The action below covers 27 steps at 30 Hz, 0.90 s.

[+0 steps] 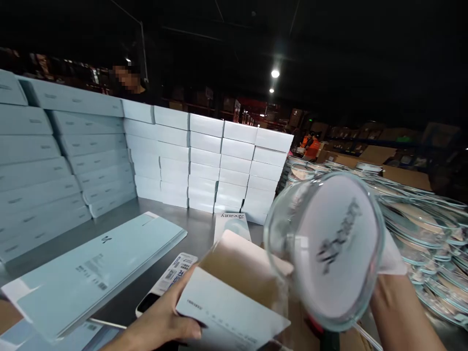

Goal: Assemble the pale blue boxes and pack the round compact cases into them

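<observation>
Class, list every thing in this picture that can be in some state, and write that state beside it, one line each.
Small box: open, flap up, held by the left hand.
Glass bowl: tilted on its side, blurred, paper insert inside, held by the right hand.
Long flat box: closed, lying on the table.
Stacked boxes: closed, piled in rows.
Glass lids: stacked at right.

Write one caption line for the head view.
Right hand holds a glass bowl; left hand grips an open box.
</observation>
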### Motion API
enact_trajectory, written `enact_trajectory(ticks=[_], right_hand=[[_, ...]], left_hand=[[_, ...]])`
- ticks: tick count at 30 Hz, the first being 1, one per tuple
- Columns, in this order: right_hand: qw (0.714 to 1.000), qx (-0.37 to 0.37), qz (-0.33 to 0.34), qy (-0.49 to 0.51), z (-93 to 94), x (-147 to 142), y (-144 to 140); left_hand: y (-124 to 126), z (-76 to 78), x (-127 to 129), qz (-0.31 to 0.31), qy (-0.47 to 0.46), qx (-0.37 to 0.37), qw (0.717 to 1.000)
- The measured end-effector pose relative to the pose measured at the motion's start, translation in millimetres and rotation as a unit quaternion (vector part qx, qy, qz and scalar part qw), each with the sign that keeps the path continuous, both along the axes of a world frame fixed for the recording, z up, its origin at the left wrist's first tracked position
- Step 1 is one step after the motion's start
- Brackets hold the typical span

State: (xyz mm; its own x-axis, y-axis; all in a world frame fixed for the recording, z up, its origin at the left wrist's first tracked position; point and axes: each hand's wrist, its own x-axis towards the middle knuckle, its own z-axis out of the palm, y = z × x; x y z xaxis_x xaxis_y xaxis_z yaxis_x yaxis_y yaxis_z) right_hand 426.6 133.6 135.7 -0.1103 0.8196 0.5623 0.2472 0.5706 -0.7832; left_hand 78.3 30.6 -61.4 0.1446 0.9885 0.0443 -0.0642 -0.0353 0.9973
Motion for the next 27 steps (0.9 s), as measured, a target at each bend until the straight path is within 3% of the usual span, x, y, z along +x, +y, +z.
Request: enact_trajectory(ticks=[3, 6, 7, 9, 11, 12, 14, 17, 19, 21, 23, 25, 27], right_hand=[[0.998, -0.047, 0.040, 0.008, 3.3, -44.8, -31.3], [0.993, -0.005, 0.102, -0.066, -17.0, -70.3, -54.2], [0.990, 0.030, 0.104, -0.095, -30.7, -71.8, -59.3], [0.989, 0.092, 0.045, -0.103, -66.8, -66.8, -64.8], [0.992, 0.115, -0.046, -0.025, -109.3, -59.4, -65.1], [0.992, 0.113, -0.058, 0.010, -130.5, -58.2, -64.4], [0.988, 0.140, -0.023, 0.057, -168.1, -64.8, -64.6], [0.997, 0.072, -0.012, 0.038, -203.4, -94.6, -74.6], [0.997, 0.061, -0.018, 0.044, -211.6, -118.4, -85.5], [0.995, 0.065, -0.050, 0.064, -212.0, -138.3, -95.0], [0.992, 0.017, -0.102, 0.077, -209.9, -150.9, -99.5], [0.989, -0.037, -0.126, 0.070, -208.5, -152.3, -98.1], [0.992, -0.036, -0.113, 0.037, -207.3, -136.5, -92.6]], left_hand=[[2.2, -4.5, 3.4, -0.015, 0.018, 0.014, 1.000], [0.8, -12.5, 3.8, -0.001, 0.010, 0.010, 1.000], [-0.3, -15.5, 3.2, 0.006, 0.009, 0.010, 1.000], [-3.1, -21.7, 1.6, 0.010, 0.011, 0.008, 1.000], [-6.3, -28.7, 0.0, 0.005, 0.004, -0.001, 1.000], [-8.0, -32.5, -0.6, 0.008, -0.001, -0.003, 1.000], [-11.0, -40.8, -1.2, 0.035, -0.012, 0.036, 0.999], [-14.0, -50.7, -0.8, 0.085, 0.003, 0.170, 0.982], [-14.7, -52.5, 1.9, 0.092, 0.040, 0.226, 0.969], [-14.2, -49.4, 8.1, 0.120, 0.070, 0.229, 0.963], [-13.3, -41.9, 17.0, 0.185, 0.066, 0.214, 0.957], [-12.5, -31.7, 24.5, 0.252, 0.028, 0.198, 0.947], [-12.2, -21.7, 25.2, 0.270, 0.019, 0.174, 0.947]])
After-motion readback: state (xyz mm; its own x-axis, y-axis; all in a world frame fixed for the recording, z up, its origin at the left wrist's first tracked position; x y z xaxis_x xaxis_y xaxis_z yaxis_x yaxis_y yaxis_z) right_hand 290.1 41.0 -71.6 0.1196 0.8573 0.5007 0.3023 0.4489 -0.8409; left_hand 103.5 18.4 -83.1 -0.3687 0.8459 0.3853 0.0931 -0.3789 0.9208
